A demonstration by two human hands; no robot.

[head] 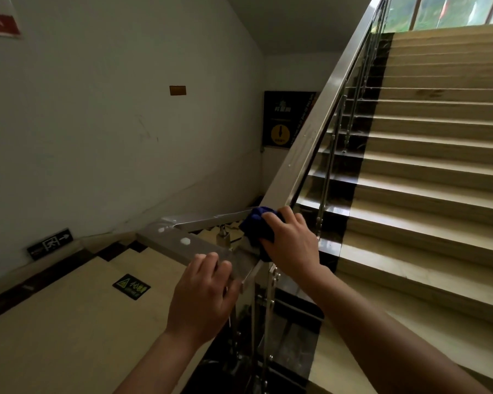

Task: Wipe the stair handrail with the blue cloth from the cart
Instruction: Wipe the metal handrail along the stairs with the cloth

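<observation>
A flat stainless-steel handrail (322, 115) climbs from the landing corner up to the top right. My right hand (291, 240) presses the crumpled blue cloth (258, 224) onto the rail at the bend where the sloping part begins. Most of the cloth is hidden under my fingers. My left hand (204, 291) lies on the lower flat section of the rail, fingers curled over its near edge, holding the rail. White spots mark the rail's corner piece (172, 237).
Beige steps with a dark border (439, 177) rise on the right. Glass panels and steel posts (329, 166) stand under the rail. A tiled landing with a floor sticker (131, 286) lies to the left. White walls carry a dark poster (285, 119) and an exit sign (50, 243).
</observation>
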